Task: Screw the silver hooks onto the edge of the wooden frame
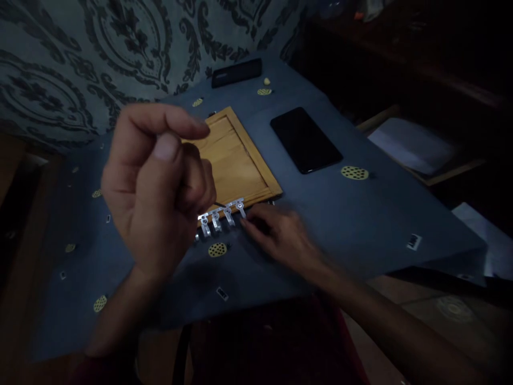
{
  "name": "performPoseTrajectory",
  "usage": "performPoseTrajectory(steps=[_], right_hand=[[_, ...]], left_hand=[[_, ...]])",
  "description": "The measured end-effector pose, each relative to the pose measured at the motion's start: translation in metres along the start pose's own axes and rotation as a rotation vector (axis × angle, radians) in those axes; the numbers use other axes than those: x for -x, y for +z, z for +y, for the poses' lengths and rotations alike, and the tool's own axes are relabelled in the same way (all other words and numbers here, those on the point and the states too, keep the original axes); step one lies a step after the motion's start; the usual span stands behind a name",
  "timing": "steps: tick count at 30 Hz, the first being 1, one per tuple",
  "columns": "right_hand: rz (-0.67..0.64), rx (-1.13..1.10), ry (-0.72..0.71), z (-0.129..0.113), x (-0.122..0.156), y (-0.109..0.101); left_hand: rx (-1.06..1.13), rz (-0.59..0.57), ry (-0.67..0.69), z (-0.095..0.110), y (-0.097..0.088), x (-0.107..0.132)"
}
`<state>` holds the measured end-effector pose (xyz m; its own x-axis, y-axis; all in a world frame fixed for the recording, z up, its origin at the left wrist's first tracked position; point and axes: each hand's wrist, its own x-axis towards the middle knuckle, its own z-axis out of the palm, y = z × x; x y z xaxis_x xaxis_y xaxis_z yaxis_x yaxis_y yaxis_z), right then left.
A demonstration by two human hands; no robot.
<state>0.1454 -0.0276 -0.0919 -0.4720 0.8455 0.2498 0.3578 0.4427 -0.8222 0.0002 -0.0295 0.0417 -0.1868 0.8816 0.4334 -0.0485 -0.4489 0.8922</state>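
Observation:
My left hand [160, 176] is raised close to the camera, its fingers curled in and the index finger bent over the thumb. Whatever its palm may hold is hidden. A thin dark rod [219, 204] shows just past its knuckles; I cannot tell whether the hand holds it. A framed wooden board [244, 160] lies flat behind this hand, partly covered by it. Along the board's near edge runs a shiny metal hook rail [228, 208] with several hooks. At the rail's right end, my right hand [280, 230] has its thumb and fingertips closed about the last hook.
A black phone [306, 140] lies right of the board on the blue pineapple-print tablecloth [360, 224]. Farther back are a dark phone-like case [237, 72] and a small pale lump [266, 81]. Patterned curtain fabric [128, 48] hangs behind the table. The light is dim.

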Motion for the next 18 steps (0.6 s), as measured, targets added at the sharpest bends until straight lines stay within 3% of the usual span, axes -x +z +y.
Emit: performPoseTrajectory(steps=[14,18], right_hand=[[-0.004,0.052,0.044,-0.002,-0.001,0.0],[0.097,0.051,0.062,-0.004,-0.001,-0.002]], left_hand=[[-0.089,-0.034,0.081,-0.023,-0.011,0.015],[-0.081,0.009,0.086,-0.017,-0.021,0.019]])
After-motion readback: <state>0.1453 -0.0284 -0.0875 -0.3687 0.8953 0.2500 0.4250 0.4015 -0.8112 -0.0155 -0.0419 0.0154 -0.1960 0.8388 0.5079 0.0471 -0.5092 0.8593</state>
